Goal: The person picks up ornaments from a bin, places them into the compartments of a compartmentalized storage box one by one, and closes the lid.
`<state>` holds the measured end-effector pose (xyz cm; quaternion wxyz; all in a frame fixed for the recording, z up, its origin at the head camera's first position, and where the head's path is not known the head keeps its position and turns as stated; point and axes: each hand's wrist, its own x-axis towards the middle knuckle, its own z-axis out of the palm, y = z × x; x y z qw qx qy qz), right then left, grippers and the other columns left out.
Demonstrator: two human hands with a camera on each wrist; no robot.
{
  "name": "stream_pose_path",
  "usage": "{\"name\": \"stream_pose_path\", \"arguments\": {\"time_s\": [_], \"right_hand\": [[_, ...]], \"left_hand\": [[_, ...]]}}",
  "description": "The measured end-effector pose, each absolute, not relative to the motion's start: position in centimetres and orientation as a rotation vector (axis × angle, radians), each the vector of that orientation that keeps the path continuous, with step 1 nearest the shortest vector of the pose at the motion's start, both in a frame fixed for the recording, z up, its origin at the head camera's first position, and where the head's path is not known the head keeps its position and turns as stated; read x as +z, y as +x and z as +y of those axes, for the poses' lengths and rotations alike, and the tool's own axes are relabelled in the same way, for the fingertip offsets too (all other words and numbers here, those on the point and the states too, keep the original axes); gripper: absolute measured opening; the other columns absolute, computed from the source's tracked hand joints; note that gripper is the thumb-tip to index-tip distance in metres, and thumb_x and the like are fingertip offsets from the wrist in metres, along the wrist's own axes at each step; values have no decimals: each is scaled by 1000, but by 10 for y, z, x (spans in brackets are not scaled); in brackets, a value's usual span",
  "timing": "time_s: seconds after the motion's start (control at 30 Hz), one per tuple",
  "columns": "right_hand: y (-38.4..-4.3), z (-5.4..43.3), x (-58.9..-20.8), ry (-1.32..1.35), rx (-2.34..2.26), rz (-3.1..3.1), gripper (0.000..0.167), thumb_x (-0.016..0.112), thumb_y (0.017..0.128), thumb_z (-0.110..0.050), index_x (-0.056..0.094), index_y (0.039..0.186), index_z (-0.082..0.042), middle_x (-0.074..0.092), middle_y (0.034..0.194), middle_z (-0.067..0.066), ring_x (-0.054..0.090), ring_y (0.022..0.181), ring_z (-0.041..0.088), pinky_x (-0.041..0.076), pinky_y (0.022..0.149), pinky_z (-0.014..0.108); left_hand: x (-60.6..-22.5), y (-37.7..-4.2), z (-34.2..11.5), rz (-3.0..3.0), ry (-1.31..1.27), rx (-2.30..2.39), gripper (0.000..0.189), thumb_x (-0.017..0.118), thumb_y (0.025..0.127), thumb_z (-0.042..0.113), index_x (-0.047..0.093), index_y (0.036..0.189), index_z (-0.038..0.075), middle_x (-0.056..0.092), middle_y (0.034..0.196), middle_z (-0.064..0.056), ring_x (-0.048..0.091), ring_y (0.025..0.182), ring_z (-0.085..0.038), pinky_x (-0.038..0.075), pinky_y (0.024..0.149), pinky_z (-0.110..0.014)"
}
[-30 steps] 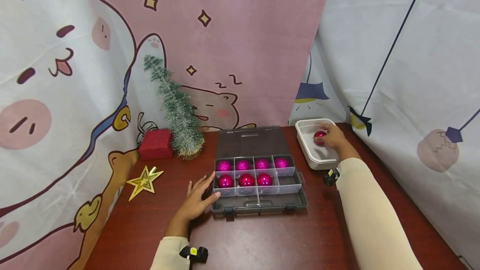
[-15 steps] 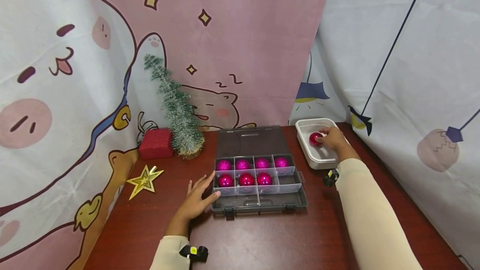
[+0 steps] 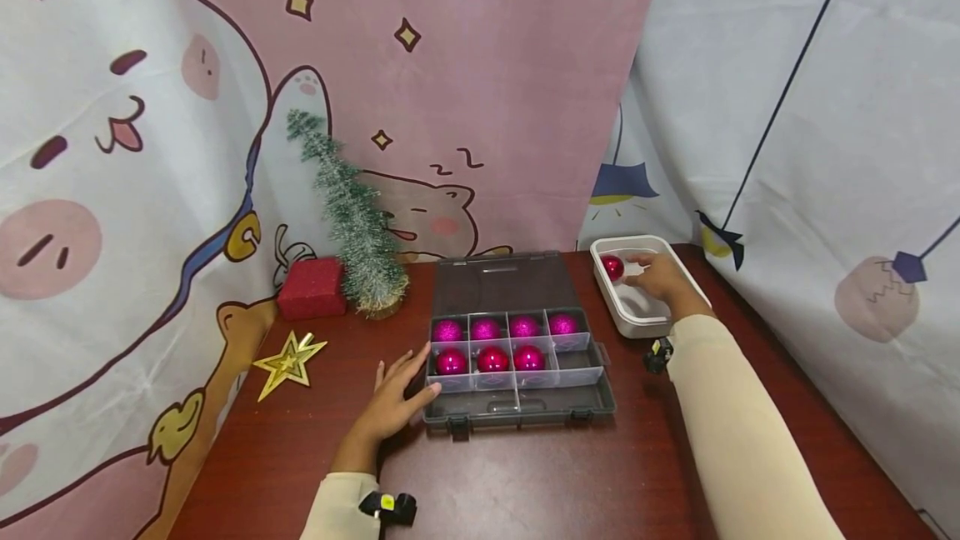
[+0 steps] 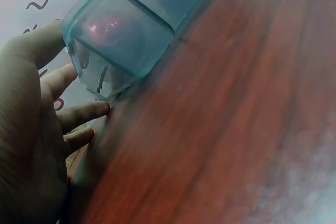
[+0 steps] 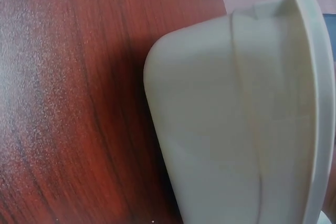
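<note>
Spread fingers of my left hand (image 3: 397,398) rest along the left side of a clear grey compartment box (image 3: 566,405), its lid laid back. In the left wrist view, the fingertips touch the box's corner (image 4: 118,61). Glittery magenta balls (image 3: 486,329) fill the box's back row, one per compartment. Three shiny magenta balls (image 3: 492,360) sit in the middle row. My right hand (image 3: 663,277) reaches into a white plastic tub (image 3: 639,328), thumb and fingers parted. Just left of its fingertips, a shiny red bauble (image 3: 612,267) lies at the tub's left side.
At the back left stand a small frosted Christmas tree (image 3: 356,232) and a red block (image 3: 312,288). A gold star (image 3: 290,363) lies in front of them. Printed curtains (image 3: 525,107) border the wooden table (image 3: 555,482). The tub's outer wall (image 5: 210,103) fills much of the right wrist view.
The red bauble has gone from between the right hand's fingers to the tub's left side. The right hand has moved slightly left. My left hand and the box have stayed put.
</note>
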<state>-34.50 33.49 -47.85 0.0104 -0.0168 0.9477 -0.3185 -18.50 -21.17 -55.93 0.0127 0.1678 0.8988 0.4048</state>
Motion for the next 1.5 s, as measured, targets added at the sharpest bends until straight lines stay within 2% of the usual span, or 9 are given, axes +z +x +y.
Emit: {"name": "stream_pose_path", "arguments": {"time_s": [0.2,0.37,0.47,0.67,0.77,0.93,1.07,1.3,1.5], "right_hand": [[-350,331,-477,-76,-985,2943,67,81,95,-16,55,152,6,55,150,43,55,139,60,48,116,64],[-352,328,-477,-175,-981,2911,68,78,95,-11,54,157,0,52,155,40,48,147,60,42,122,68],[-352,326,-479,-221,-977,2901,68,76,94,-7,53,158,-1,50,158,38,46,150,59,39,124,70],[-356,332,-484,-165,-1064,2978,61,76,92,-2,58,149,10,58,147,42,52,141,61,43,120,69],[-358,336,-485,-153,-1085,3024,64,78,88,1,56,145,18,58,142,46,56,134,63,46,117,68],[-354,338,-487,-152,-1001,2974,73,86,85,-3,56,150,10,56,146,45,56,136,62,48,115,67],[-350,336,-486,-196,-931,2969,68,86,87,-4,58,147,10,60,143,44,59,132,59,48,115,66],[-346,339,-487,-132,-959,2948,63,86,87,-3,61,143,11,65,137,40,66,118,50,53,102,54],[-350,345,-498,-126,-979,2935,63,85,90,-6,60,145,10,66,136,38,70,115,45,53,92,39]], "left_hand": [[-560,-186,-212,2809,536,1272,78,70,104,43,37,172,23,49,170,-17,32,164,-47,-7,127,-82],[-568,-187,-213,2832,603,1360,77,72,102,45,42,170,26,53,166,-21,34,160,-53,-6,123,-86],[-577,-188,-215,2855,670,1387,76,70,103,48,41,170,29,54,165,-21,36,159,-52,-5,121,-88],[-566,-187,-212,2823,595,1364,78,72,102,46,42,170,25,53,166,-22,34,160,-53,-6,124,-85],[-560,-187,-211,2816,545,1301,78,70,103,44,39,171,23,50,169,-19,32,163,-49,-8,127,-82],[-556,-185,-210,2798,517,1246,78,68,104,43,36,172,23,47,172,-16,30,166,-46,-8,128,-81],[-558,-184,-210,2787,510,1252,78,68,104,43,36,173,23,47,172,-16,29,166,-46,-9,128,-80],[-557,-184,-209,2788,510,1271,79,69,104,44,37,172,24,48,171,-17,30,165,-46,-9,128,-80],[-557,-184,-209,2793,505,1254,79,68,104,45,36,173,24,48,171,-16,30,166,-46,-9,128,-80]]}}
